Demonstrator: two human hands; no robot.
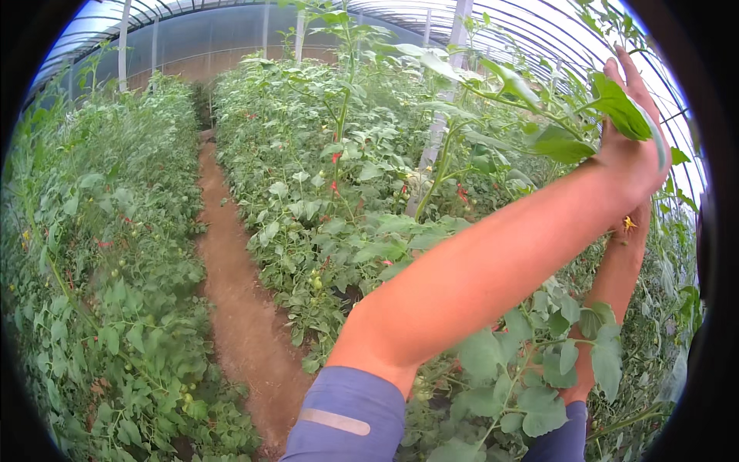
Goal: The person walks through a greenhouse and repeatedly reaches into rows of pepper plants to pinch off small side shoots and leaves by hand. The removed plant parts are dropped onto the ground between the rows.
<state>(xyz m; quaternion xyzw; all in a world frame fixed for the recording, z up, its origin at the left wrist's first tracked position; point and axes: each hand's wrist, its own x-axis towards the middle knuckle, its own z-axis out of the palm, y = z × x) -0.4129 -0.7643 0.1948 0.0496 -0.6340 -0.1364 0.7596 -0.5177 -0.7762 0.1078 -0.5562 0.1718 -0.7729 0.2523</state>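
My left hand (638, 144) is raised at the upper right, at the end of a bare forearm with a blue sleeve at the elbow. It is among the leaves of a tomato plant's top (620, 107), and leaves cover part of it. My right hand (638, 211) is raised behind the left wrist and mostly hidden by it. A yellow tomato flower (629, 223) shows against the right wrist area. Fingers point upward beside the leaves; which hand they belong to is unclear. What either hand holds cannot be made out.
Dense tomato rows with green fruit (316, 282) and red ties (335, 187) flank a bare soil path (231, 277). White posts (124, 46) and the greenhouse wall (231, 29) stand beyond. A leafy shoot (519, 387) rises between my arms.
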